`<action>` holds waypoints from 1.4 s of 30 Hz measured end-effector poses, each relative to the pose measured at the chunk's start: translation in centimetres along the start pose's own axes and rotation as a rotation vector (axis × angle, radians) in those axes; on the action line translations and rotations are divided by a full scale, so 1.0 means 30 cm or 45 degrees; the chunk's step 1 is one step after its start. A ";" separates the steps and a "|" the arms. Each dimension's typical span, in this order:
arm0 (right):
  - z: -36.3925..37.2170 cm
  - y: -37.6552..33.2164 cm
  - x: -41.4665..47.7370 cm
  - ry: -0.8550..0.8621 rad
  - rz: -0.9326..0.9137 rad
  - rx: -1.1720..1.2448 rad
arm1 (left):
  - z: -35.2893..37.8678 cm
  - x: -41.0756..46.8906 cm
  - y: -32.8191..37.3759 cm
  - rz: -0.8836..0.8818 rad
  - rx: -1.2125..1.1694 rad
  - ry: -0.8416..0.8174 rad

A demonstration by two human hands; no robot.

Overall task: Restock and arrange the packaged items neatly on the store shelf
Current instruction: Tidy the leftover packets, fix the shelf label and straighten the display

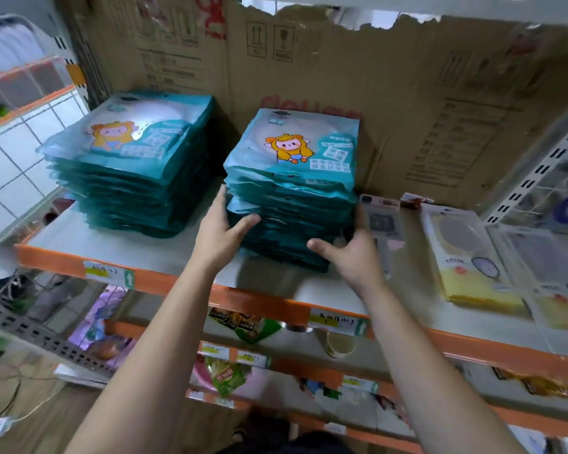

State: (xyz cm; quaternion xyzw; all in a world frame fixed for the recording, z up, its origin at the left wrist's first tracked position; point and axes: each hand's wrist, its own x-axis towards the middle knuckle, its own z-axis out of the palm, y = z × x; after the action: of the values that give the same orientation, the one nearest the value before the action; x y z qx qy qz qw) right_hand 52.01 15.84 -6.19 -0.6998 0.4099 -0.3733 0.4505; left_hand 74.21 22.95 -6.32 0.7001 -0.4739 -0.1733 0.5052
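The stack of teal packets (pixel 292 191) stands on the shelf (pixel 118 250), near a second stack (pixel 128 165). It is pressed between the left hand (pixel 222 231) and the right hand (pixel 351 253), both with fingers flat and extended. The glossy, soft pouches are judged slippery, so the low sides should be squeezed evenly.

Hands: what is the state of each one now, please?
Left hand: open, pressing left side of right teal stack.
Right hand: open, pressing its right side.

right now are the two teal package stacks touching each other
Apart. The head view shows a strip of bare shelf between the left stack and the right stack.
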 end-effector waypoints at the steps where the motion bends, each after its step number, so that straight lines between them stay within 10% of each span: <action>1: -0.018 -0.018 -0.011 0.029 -0.031 -0.025 | -0.007 -0.013 0.013 0.006 -0.012 0.018; 7: -0.036 -0.198 0.014 0.385 -0.619 -0.344 | -0.100 -0.073 0.135 0.178 0.130 0.315; 16: 0.200 -0.437 0.059 0.235 -0.845 -0.538 | -0.401 0.012 0.147 0.349 0.520 0.459; 22: 0.505 -0.461 0.085 0.204 -0.741 -0.406 | -0.690 0.152 -0.035 0.295 0.592 0.419; 27: 0.727 -0.383 0.108 0.009 -0.216 0.030 | -0.819 0.264 -0.232 0.011 0.349 0.296; 33: 0.865 -0.291 0.134 0.037 0.222 0.251 | -0.814 0.286 -0.361 -0.363 -0.513 0.011; 42: 0.938 -0.251 0.135 -0.107 0.359 0.423 | -0.780 0.295 -0.471 -0.482 -0.648 -0.034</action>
State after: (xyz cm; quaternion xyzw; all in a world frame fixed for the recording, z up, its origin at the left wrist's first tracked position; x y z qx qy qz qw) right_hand 80.45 23.22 -7.41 -0.5667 0.4172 -0.3395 0.6241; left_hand 102.34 28.82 -6.49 0.6245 -0.2832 -0.3865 0.6168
